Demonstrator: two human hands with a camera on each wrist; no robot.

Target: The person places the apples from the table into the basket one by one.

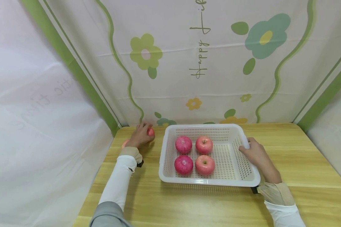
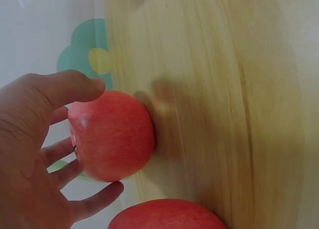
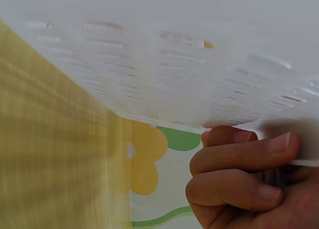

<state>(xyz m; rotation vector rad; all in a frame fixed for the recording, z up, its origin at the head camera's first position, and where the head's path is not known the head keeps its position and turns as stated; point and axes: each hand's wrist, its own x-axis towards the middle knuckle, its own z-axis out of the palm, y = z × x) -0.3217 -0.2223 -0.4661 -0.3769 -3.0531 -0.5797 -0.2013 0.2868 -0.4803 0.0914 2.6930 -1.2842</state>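
Observation:
My left hand (image 1: 140, 135) lies at the table's back left, its thumb and fingers curled round a red apple (image 1: 151, 131). The left wrist view shows that apple (image 2: 112, 136) on the wood, with the thumb over it and the fingers (image 2: 60, 151) behind it. A second red apple (image 1: 125, 143) sits just left of my wrist (image 2: 167, 216). A white perforated basket (image 1: 207, 182) stands in the middle and holds several red apples (image 1: 183, 144). My right hand (image 1: 254, 153) grips the basket's right rim, its fingers (image 3: 239, 156) hooked over the edge (image 3: 174, 64).
The wooden table (image 1: 187, 205) is closed in by a flowered cloth backdrop (image 1: 204, 63) behind and white sheets on both sides. The basket's right half holds no fruit. Bare wood lies in front of the basket and to its right.

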